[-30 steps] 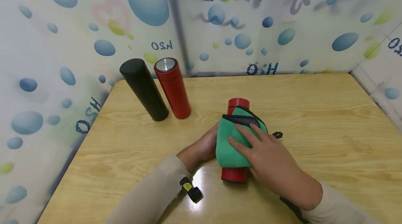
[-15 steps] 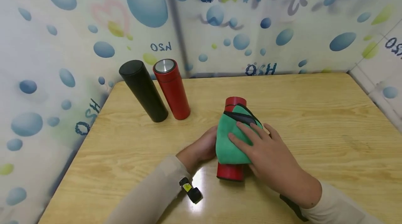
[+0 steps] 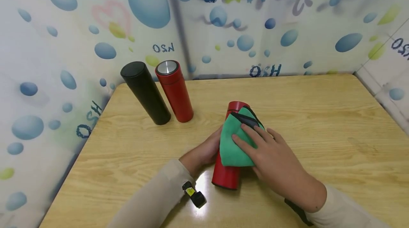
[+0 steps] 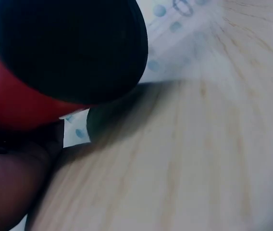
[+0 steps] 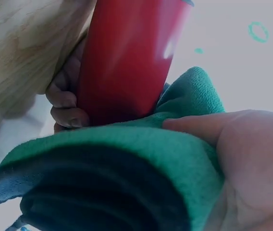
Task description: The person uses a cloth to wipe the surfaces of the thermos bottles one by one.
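Observation:
In the head view, a red thermos flask [image 3: 226, 177] lies slanted, its lower end toward me and to the left. My left hand [image 3: 207, 151] grips it from the left side; curled fingers [image 5: 68, 107] show around its underside in the right wrist view. Draped over the flask's middle is a green cloth [image 3: 230, 150] with dark edging. My right hand [image 3: 275, 162] holds this cloth against the flask, fingers spread over the top and thumb pressing it in the right wrist view. The flask's dark base [image 4: 69, 45] fills the upper left of the left wrist view.
A black flask [image 3: 145, 93] and another red flask [image 3: 175, 93] with a silver top stand side by side at the back left of the wooden table [image 3: 319, 114]. Behind the table rises a wall [image 3: 198, 36] patterned with blue drops.
The held flask has tilted, its lower end swinging left toward my left wrist. The cloth and right fingers have shifted slightly left, and the cloth's dark hanging loop is out of sight.

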Demonstrator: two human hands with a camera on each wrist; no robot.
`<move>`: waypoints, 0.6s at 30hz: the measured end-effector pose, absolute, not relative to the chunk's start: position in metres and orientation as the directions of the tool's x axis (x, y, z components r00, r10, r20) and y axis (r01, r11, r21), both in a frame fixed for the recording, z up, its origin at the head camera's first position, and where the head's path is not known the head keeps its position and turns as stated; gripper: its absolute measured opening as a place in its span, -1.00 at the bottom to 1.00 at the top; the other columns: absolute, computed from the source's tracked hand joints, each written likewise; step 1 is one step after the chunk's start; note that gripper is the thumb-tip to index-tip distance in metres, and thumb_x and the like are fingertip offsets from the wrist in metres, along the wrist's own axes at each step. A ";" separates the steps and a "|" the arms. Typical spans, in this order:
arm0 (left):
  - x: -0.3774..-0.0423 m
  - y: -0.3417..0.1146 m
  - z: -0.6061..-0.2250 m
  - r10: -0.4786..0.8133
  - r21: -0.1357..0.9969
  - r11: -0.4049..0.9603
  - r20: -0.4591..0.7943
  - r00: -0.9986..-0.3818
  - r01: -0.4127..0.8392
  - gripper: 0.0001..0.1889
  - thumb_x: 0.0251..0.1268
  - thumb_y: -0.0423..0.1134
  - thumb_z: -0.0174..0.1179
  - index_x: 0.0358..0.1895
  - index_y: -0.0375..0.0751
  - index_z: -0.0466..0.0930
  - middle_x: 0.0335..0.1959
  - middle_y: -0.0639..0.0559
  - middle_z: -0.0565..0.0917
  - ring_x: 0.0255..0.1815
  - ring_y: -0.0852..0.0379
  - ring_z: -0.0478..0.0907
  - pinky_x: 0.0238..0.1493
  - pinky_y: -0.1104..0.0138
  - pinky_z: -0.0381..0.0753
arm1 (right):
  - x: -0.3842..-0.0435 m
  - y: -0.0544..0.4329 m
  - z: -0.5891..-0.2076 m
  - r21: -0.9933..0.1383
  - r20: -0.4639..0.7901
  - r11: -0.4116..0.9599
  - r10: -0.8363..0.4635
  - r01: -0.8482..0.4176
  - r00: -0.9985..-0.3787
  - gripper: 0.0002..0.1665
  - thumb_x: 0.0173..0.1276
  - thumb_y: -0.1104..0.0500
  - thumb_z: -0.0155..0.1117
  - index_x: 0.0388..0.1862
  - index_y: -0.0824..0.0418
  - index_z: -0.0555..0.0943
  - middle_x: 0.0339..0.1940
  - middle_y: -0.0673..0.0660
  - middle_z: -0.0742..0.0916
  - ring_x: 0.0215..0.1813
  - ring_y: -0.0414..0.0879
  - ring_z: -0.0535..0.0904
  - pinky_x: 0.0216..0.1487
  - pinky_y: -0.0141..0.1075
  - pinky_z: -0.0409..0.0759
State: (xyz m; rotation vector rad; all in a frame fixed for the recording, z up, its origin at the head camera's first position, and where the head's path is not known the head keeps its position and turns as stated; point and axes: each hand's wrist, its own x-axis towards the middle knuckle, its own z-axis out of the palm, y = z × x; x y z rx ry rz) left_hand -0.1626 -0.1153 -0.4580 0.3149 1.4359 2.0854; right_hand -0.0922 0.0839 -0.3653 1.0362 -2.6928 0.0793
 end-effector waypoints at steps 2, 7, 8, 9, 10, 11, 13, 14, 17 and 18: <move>-0.162 -0.115 -0.458 0.585 0.912 -0.253 -0.121 -0.802 -0.322 -0.41 0.62 0.14 -0.28 0.48 -0.14 0.06 -0.06 0.26 0.57 -0.05 0.35 0.56 0.05 0.37 0.59 | -0.092 0.084 -0.365 0.041 0.258 0.747 -0.649 -0.663 -0.716 -0.09 0.04 0.09 0.61 0.41 0.02 0.47 0.44 0.25 0.48 0.36 0.26 0.47 0.22 0.19 0.52; -0.160 -0.116 -0.457 0.593 0.903 -0.225 -0.172 -0.787 -0.367 -0.52 0.58 0.21 -0.34 0.20 0.03 0.40 -0.15 0.29 0.59 -0.11 0.35 0.54 0.01 0.41 0.55 | -0.092 0.084 -0.366 0.042 0.260 0.753 -0.643 -0.656 -0.721 -0.12 0.07 0.10 0.59 0.41 0.06 0.48 0.43 0.27 0.49 0.35 0.27 0.47 0.21 0.17 0.52; -0.159 -0.116 -0.457 0.591 0.896 -0.220 -0.192 -0.783 -0.385 -0.54 0.57 0.20 -0.37 0.09 0.08 0.46 -0.19 0.29 0.59 -0.13 0.35 0.54 -0.01 0.42 0.54 | -0.092 0.084 -0.366 0.042 0.258 0.753 -0.643 -0.657 -0.721 -0.12 0.07 0.10 0.58 0.41 0.06 0.48 0.43 0.27 0.49 0.35 0.28 0.47 0.21 0.17 0.53; -0.159 -0.116 -0.457 0.588 0.889 -0.216 -0.212 -0.780 -0.404 -0.56 0.56 0.17 -0.40 -0.02 0.12 0.49 -0.22 0.30 0.59 -0.15 0.35 0.53 -0.02 0.43 0.52 | -0.092 0.084 -0.367 0.040 0.257 0.752 -0.644 -0.658 -0.720 -0.13 0.08 0.10 0.58 0.41 0.07 0.48 0.44 0.28 0.48 0.36 0.30 0.46 0.20 0.16 0.53; -0.158 -0.116 -0.456 0.587 0.879 -0.216 -0.230 -0.776 -0.424 -0.55 0.54 0.16 -0.41 -0.10 0.14 0.52 -0.24 0.30 0.60 -0.16 0.34 0.53 -0.02 0.42 0.52 | -0.092 0.084 -0.367 0.039 0.254 0.752 -0.644 -0.658 -0.721 -0.14 0.09 0.10 0.57 0.41 0.07 0.47 0.46 0.28 0.46 0.38 0.31 0.44 0.20 0.16 0.54; -0.158 -0.115 -0.456 0.580 0.873 -0.222 -0.241 -0.778 -0.435 -0.57 0.51 0.11 -0.41 -0.14 0.16 0.53 -0.24 0.30 0.61 -0.16 0.34 0.53 -0.01 0.42 0.51 | -0.092 0.083 -0.367 0.038 0.251 0.752 -0.644 -0.658 -0.722 -0.15 0.11 0.10 0.56 0.41 0.08 0.47 0.47 0.28 0.44 0.40 0.32 0.41 0.19 0.16 0.55; -0.159 -0.115 -0.455 0.575 0.861 -0.238 -0.248 -0.780 -0.449 -0.59 0.48 0.05 -0.39 -0.16 0.16 0.54 -0.24 0.29 0.62 -0.15 0.32 0.53 0.00 0.40 0.51 | -0.093 0.083 -0.367 0.035 0.248 0.751 -0.646 -0.660 -0.722 -0.17 0.14 0.10 0.53 0.42 0.10 0.47 0.50 0.26 0.42 0.43 0.34 0.38 0.18 0.17 0.56; -0.159 -0.115 -0.454 0.573 0.859 -0.244 -0.247 -0.781 -0.451 -0.59 0.48 0.04 -0.39 -0.14 0.16 0.54 -0.23 0.30 0.62 -0.14 0.32 0.54 0.01 0.40 0.52 | -0.093 0.083 -0.367 0.035 0.245 0.749 -0.648 -0.661 -0.721 -0.18 0.15 0.11 0.52 0.42 0.11 0.47 0.51 0.25 0.40 0.44 0.34 0.37 0.18 0.18 0.56; -0.158 -0.115 -0.452 0.572 0.853 -0.263 -0.238 -0.785 -0.450 -0.60 0.53 0.03 -0.39 -0.06 0.12 0.52 -0.19 0.30 0.62 -0.10 0.33 0.54 0.04 0.40 0.53 | -0.093 0.083 -0.367 0.029 0.228 0.743 -0.656 -0.668 -0.719 -0.20 0.18 0.13 0.48 0.43 0.13 0.46 0.53 0.21 0.39 0.46 0.34 0.35 0.21 0.20 0.54; -0.158 -0.115 -0.452 0.573 0.852 -0.267 -0.235 -0.785 -0.450 -0.60 0.56 0.04 -0.40 -0.04 0.10 0.50 -0.19 0.30 0.62 -0.10 0.34 0.54 0.04 0.40 0.53 | -0.093 0.082 -0.368 0.025 0.222 0.738 -0.661 -0.674 -0.716 -0.20 0.18 0.15 0.48 0.42 0.14 0.46 0.53 0.20 0.39 0.46 0.34 0.35 0.22 0.21 0.53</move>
